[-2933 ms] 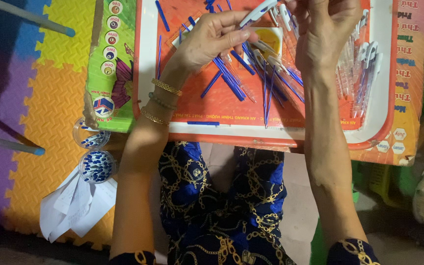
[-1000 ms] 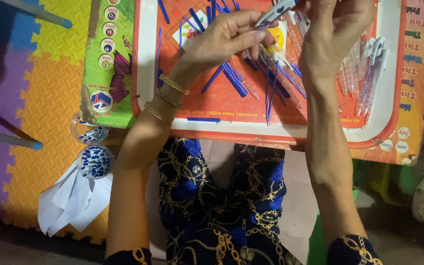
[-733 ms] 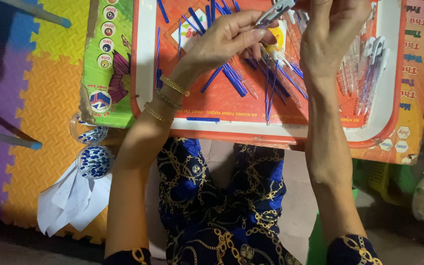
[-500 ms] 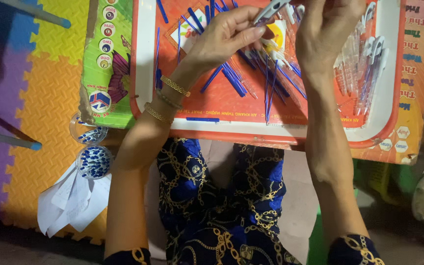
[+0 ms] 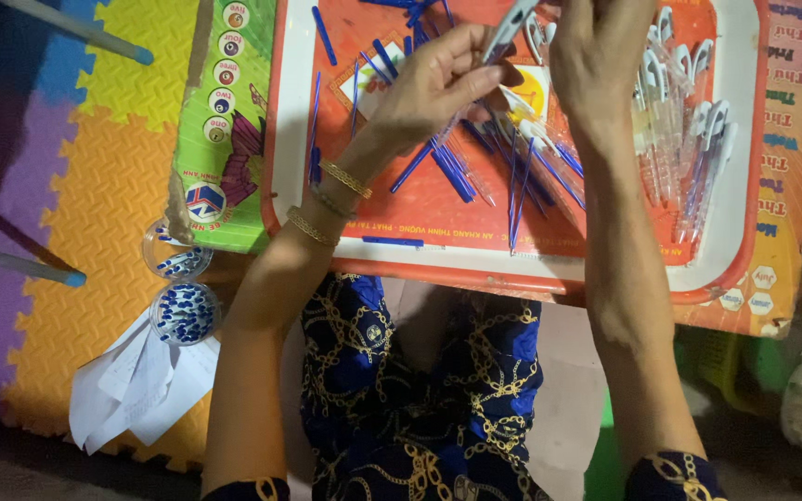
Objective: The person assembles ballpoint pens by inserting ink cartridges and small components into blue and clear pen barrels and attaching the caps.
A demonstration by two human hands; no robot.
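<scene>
An orange tray with a white rim holds blue pen refills and clear pens capped white; beneath lie yellow, orange and purple foam mats, beside a navy dress patterned with gold chains.

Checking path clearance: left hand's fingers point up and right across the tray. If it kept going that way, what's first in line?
Probably the clear plastic pen barrel that the left hand already pinches at its fingertips; just past it is the right hand. Depth from this overhead view is unclear, so whether it would truly touch the right hand can't be settled.
</scene>
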